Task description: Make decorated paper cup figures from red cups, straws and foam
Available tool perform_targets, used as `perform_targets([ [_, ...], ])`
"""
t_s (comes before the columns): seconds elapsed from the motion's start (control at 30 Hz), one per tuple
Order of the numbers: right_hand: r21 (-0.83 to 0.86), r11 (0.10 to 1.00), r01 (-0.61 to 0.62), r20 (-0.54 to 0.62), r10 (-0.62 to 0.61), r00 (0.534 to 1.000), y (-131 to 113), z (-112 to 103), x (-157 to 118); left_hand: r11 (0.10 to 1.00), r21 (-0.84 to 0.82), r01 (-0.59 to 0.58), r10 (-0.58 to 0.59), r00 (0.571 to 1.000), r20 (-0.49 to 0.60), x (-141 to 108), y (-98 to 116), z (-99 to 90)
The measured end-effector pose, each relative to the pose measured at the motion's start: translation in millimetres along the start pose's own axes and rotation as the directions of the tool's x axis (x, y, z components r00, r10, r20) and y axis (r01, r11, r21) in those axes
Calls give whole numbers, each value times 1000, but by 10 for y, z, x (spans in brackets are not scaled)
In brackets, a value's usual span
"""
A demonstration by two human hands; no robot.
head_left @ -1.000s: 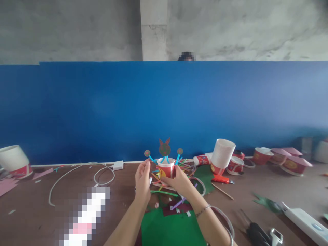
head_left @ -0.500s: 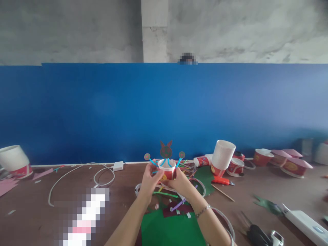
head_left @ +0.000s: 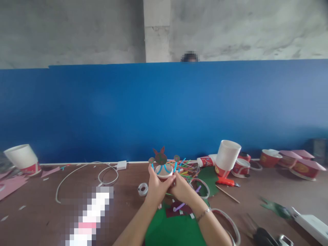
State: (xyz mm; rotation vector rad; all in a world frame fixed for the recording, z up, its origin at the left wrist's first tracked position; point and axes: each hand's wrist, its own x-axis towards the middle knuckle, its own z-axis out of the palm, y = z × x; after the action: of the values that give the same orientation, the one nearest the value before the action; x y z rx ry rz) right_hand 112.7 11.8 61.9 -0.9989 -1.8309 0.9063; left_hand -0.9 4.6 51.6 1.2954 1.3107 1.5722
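A paper cup [head_left: 164, 171] with a white rim sits between my two hands at the middle of the view. Blue strips rise from it, carrying a dark animal head with two pointed ears [head_left: 161, 158] and a small round disc [head_left: 176, 158] on either side. My left hand [head_left: 157, 184] wraps round the cup's left side, its thumb across the near side. On the right, my right hand [head_left: 180, 186] pinches the cup near its rim, fingers closed. The hands hide most of the cup's body.
Behind the hands lie coloured sticks [head_left: 188, 167]. Green sheets [head_left: 174, 229] lie in front. Tape [head_left: 142, 189] is left; stacked cups [head_left: 228, 157], a red cutter [head_left: 227, 181] and a glue gun [head_left: 307, 218] are right. A person's head shows above the blue partition [head_left: 164, 109].
The cup has tilted and come slightly nearer, with its animal head lower. My hands have moved closer together around it. The whole view has shifted slightly.
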Motion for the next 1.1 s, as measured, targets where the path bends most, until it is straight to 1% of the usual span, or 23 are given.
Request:
perform_targets([
  [0.17,-87,995,-45,56,50,997,-37,-72,-17,996,15,-88,87,995,47,27,14,-52],
  [0.27,-110,982,-153,61,160,985,-57,-96,-20,994,8,-105,104,992,75,55,52,-100],
  [0.33,-72,978,-194,91,200,976,-82,-106,-18,996,-41,-85,87,995,48,82,64,-128],
  [0.4,-39,984,-176,131,180,975,-106,-114,-12,993,-117,-23,24,1000,-1,114,53,-144],
  [0.47,-44,985,-165,142,170,975,-116,-121,-6,980,-195,27,-28,1000,-2,146,26,-152],
  [0.5,-56,984,-170,140,176,974,-114,-125,-3,973,-231,29,-28,1000,9,160,12,-154],
  [0.6,-76,981,-181,139,190,972,-86,-134,0,946,-323,-4,20,999,44,185,-2,-156],
  [0.7,-41,984,-175,142,180,973,-38,-141,0,929,-371,-22,28,1000,9,184,38,-167],
  [0.8,0,983,-183,137,181,974,12,-147,3,941,-338,-22,10,999,-37,172,105,-201],
  [0.87,3,981,-195,131,193,972,34,-150,7,957,-288,-17,7,999,-38,168,146,-231],
  [1.0,-49,970,-236,123,241,963,16,-160,9,971,-233,-51,47,999,-22,185,203,-278],
  [1.1,-97,965,-244,122,254,959,-37,-166,6,970,-242,-33,29,999,-19,203,229,-296],
])
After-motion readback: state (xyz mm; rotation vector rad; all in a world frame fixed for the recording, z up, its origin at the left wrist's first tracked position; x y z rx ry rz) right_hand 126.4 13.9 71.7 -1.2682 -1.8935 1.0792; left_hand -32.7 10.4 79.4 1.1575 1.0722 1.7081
